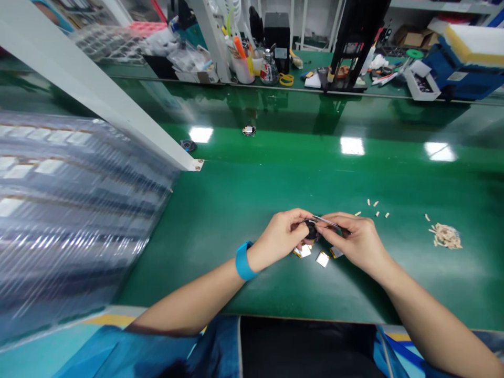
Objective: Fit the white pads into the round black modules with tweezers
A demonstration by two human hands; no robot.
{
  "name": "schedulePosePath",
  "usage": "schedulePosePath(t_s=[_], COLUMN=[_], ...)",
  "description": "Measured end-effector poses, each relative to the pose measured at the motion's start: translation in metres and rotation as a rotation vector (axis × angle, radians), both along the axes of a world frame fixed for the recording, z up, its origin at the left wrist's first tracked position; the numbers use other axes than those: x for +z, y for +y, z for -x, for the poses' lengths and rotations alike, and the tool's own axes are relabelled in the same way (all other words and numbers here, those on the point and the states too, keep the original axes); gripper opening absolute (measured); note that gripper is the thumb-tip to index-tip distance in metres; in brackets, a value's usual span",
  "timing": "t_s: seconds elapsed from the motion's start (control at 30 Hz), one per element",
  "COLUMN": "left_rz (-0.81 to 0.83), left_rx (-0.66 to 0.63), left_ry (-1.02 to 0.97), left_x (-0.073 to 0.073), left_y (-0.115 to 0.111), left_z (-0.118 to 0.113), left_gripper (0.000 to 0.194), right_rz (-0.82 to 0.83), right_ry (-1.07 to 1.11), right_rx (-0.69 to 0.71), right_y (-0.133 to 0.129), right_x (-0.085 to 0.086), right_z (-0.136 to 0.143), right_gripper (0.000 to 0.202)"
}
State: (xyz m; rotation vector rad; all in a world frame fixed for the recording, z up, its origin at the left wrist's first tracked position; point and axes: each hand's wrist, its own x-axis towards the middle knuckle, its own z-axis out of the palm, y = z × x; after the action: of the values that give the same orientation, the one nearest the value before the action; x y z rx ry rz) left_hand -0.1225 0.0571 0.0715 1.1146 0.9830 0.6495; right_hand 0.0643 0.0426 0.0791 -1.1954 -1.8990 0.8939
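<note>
My left hand [280, 231], with a blue band at the wrist, is closed on a small round black device housing [311, 229]. The fingers cover much of it. Slim metal tweezers [329, 222] are pinched in my right hand [357, 234], their tips reaching the housing's upper edge; what the tips touch is too small to tell. Just below the hands lie small silvery battery cells with yellow ends: one cell [323, 259] in plain sight, others partly under the fingers. To the right, several short beige strips [376, 203] are scattered near a heap of similar strips [445, 236].
Film-wrapped stacked trays [79, 210] stand at left beside a slanting white post [129, 110]. Farther back lie two small round devices [248, 131] [188, 145]. A rear ledge holds a pen cup [243, 68], a glass bottle [269, 68] and a blue bin [459, 71].
</note>
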Motion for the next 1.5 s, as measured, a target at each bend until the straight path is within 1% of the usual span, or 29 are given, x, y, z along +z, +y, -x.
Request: schedulePosePath(t_s=[0.07, 0.2, 0.43, 0.57, 0.63, 0.77, 0.8, 0.83, 0.93, 1.0, 1.03, 1.1, 1.17, 1.23, 1.3, 1.37, 1.5], left_rz=[0.036, 0.052, 0.092, 0.078, 0.048, -0.033, -0.05, -0.066, -0.111, -0.133, -0.14, -0.148, -0.151, -0.152, -0.15, -0.143, -0.12], left_rx=[0.001, 0.023, 0.038, 0.032, 0.039, 0.095, 0.113, 0.13, 0.178, 0.196, 0.199, 0.201, 0.2, 0.201, 0.198, 0.192, 0.159], left_ry=[-0.029, -0.065, -0.063, -0.057, -0.041, 0.025, 0.041, 0.055, 0.079, 0.085, 0.086, 0.082, 0.073, 0.059, 0.043, 0.031, 0.036], left_x=[0.002, 0.004, 0.004, 0.004, 0.003, 0.001, 0.001, 0.002, 0.006, 0.009, 0.009, 0.01, 0.009, 0.007, 0.006, 0.005, 0.006], left_y=[0.001, 0.002, 0.002, 0.004, 0.006, 0.015, 0.017, 0.019, 0.022, 0.023, 0.023, 0.023, 0.023, 0.023, 0.023, 0.022, 0.02], left_z=[0.001, 0.0, 0.0, 0.001, 0.003, 0.011, 0.013, 0.016, 0.02, 0.021, 0.021, 0.02, 0.02, 0.02, 0.02, 0.02, 0.018], left_gripper=[0.02, 0.014, 0.012, 0.011, 0.013, 0.018, 0.02, 0.021, 0.021, 0.02, 0.019, 0.019, 0.019, 0.02, 0.02, 0.02, 0.018], right_rz=[0.009, 0.015, 0.001, -0.002, -0.006, -0.044, -0.053, -0.052, -0.025, -0.013, -0.01, 0.005, 0.036, 0.068, 0.104, 0.152, 0.217], right_ry=[-0.002, -0.02, -0.032, -0.022, -0.029, -0.069, -0.075, -0.081, -0.146, -0.267, -0.331, -0.412, -0.402, -0.317, -0.2, -0.106, 0.007], right_rx=[0.004, 0.02, 0.049, 0.055, 0.034, -0.093, -0.082, -0.036, 0.202, 0.294, 0.308, 0.315, 0.321, 0.33, 0.319, 0.264, 0.024], right_y=[0.0, 0.0, 0.001, 0.001, 0.001, 0.0, -0.001, -0.002, -0.007, -0.009, -0.01, -0.011, -0.01, -0.008, -0.005, -0.001, 0.007], right_x=[0.001, 0.003, 0.004, 0.002, 0.001, 0.003, 0.003, 0.003, 0.0, -0.004, -0.006, -0.01, -0.01, -0.009, -0.004, 0.001, 0.01], right_z=[-0.001, -0.002, -0.001, -0.001, -0.001, -0.003, -0.002, -0.002, 0.002, 0.006, 0.008, 0.01, 0.011, 0.008, 0.003, -0.004, -0.02], right_gripper=[0.013, 0.012, 0.012, 0.012, 0.01, 0.011, 0.011, 0.011, 0.011, 0.021, 0.025, 0.021, 0.011, 0.006, 0.013, 0.019, 0.023])
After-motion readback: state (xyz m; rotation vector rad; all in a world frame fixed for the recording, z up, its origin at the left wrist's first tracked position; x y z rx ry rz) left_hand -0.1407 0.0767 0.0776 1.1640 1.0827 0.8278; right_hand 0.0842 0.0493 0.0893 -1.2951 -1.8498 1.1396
